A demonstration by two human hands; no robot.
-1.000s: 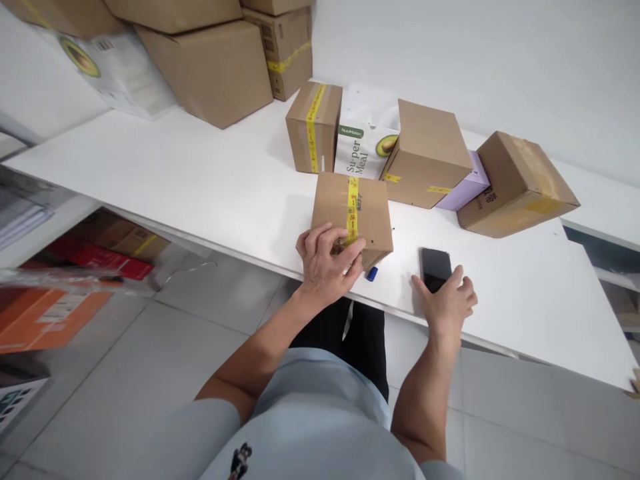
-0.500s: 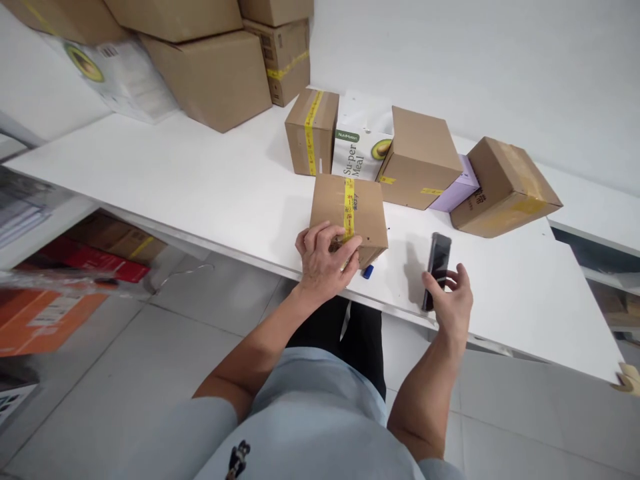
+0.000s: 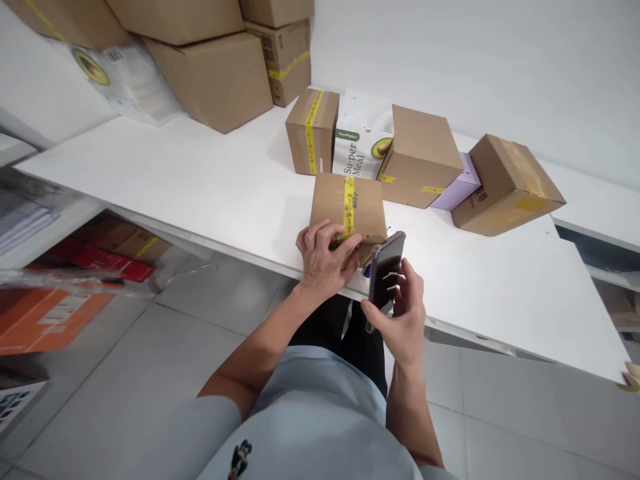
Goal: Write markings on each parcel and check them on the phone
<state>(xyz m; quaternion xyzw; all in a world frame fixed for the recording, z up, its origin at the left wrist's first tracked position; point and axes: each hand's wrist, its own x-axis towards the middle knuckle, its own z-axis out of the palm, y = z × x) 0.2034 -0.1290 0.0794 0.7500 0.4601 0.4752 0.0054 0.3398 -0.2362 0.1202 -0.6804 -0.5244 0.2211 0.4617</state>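
White tabletop (image 3: 210,170), box (image 3: 327,200) near edge (image 3: 250,259), right hand (image 3: 406,323) holding phone (image 3: 386,263)

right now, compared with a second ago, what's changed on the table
The right hand has lifted the phone, which lay flat on the table, and carried it left toward the taped carton, tilted up. The left hand stays on that carton, which hasn't visibly moved.
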